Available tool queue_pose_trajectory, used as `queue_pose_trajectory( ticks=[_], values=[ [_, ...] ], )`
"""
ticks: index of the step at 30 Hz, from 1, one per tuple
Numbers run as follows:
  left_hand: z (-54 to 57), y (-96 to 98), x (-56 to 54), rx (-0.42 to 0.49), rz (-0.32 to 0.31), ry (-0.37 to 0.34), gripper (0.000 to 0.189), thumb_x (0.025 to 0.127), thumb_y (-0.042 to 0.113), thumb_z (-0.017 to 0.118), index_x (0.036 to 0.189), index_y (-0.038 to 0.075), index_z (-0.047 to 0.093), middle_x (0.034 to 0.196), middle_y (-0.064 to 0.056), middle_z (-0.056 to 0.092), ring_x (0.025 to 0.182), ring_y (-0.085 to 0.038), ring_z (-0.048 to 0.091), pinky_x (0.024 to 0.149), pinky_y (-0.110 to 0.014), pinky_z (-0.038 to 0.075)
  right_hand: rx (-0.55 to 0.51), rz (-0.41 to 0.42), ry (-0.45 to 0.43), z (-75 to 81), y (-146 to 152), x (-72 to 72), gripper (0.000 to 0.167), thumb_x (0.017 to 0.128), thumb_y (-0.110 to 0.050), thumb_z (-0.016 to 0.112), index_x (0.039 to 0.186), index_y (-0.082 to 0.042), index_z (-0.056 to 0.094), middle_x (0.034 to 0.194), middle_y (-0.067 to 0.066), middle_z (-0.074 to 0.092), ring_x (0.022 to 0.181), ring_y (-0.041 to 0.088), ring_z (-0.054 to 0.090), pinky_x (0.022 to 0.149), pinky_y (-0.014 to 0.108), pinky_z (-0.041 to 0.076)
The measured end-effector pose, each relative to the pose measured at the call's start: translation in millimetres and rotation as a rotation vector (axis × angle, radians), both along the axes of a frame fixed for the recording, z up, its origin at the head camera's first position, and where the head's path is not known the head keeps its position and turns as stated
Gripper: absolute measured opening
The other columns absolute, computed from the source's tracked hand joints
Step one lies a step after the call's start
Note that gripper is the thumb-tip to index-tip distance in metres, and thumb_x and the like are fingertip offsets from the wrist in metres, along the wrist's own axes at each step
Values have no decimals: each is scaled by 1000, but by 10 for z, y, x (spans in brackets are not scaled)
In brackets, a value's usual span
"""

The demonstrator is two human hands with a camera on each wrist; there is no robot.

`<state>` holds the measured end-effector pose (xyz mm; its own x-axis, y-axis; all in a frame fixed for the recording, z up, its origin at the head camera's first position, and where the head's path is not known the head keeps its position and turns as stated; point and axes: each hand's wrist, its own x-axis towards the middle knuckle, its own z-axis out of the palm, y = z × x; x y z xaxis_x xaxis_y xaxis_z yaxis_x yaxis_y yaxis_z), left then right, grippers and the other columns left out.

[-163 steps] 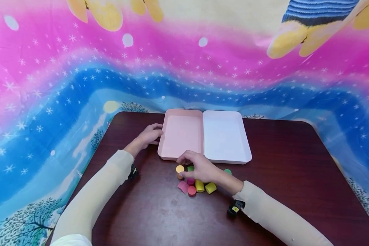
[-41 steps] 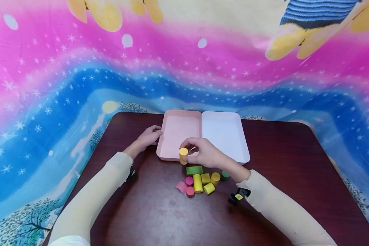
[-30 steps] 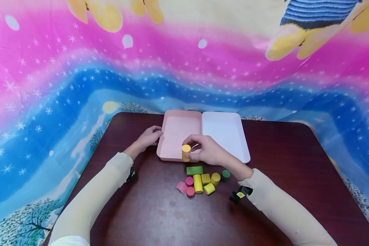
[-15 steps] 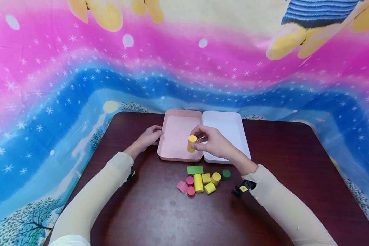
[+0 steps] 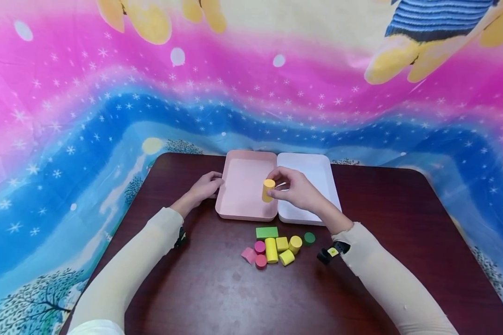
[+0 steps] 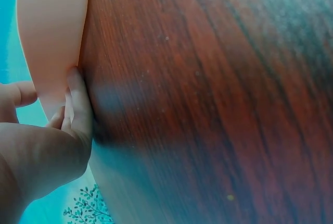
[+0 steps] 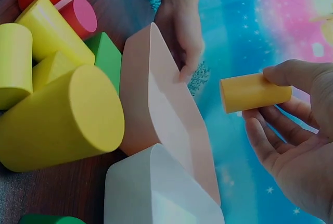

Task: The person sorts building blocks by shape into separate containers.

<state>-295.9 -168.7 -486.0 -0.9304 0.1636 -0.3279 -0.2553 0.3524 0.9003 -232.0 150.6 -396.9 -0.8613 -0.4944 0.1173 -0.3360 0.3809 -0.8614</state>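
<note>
Head view: the right hand (image 5: 295, 188) pinches an orange cylinder (image 5: 267, 190), upright, seen against the right edge of the pink tray (image 5: 243, 186). The white tray (image 5: 320, 184) stands just beside it; both lie near the far edge of the table (image 5: 381, 209). The left hand (image 5: 205, 187) holds the pink tray's left edge. Past the trays' near edges lie 9 blocks (image 5: 271, 250): 4 yellow, 2 green, 3 pink or red. Of these, the green cylinder (image 5: 309, 238) lies furthest toward the table's right edge.

Left wrist view: the left hand's digits touch the pink tray's wall, 1 at the rim and others low, close to the table.

Right wrist view: the orange cylinder is narrowly held between thumb and fingers, clear of both trays. A big yellow block (image 7: 99, 112) fills the near side, partly hiding others.
</note>
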Motion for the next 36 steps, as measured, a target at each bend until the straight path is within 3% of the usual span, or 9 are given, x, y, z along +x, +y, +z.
queue_pose_trajectory(
  ticks=[15, 36],
  values=[
    [-29, -4, -14, 12, 0, 9, 54, 111, 27, 51, 158, 3, 40, 147, -17, 53, 131, -31, 59, 102, -47, 57, -26, -16, -36, -235, 32, -115, 28, 94, -8, 80, 119, -5, 68, 109, 11, 70, 101, 28, 69, 84, 31, 61],
    [-15, -5, 2, -4, 1, 21, 54, 111, 28, 52, 158, 4, 41, 146, -17, 54, 129, -30, 60, 101, -48, 58, -18, -23, -82, -556, 48, -100, 28, 95, -9, 80, 120, -6, 67, 111, 11, 69, 102, 29, 68, 86, 31, 61]
  ],
)
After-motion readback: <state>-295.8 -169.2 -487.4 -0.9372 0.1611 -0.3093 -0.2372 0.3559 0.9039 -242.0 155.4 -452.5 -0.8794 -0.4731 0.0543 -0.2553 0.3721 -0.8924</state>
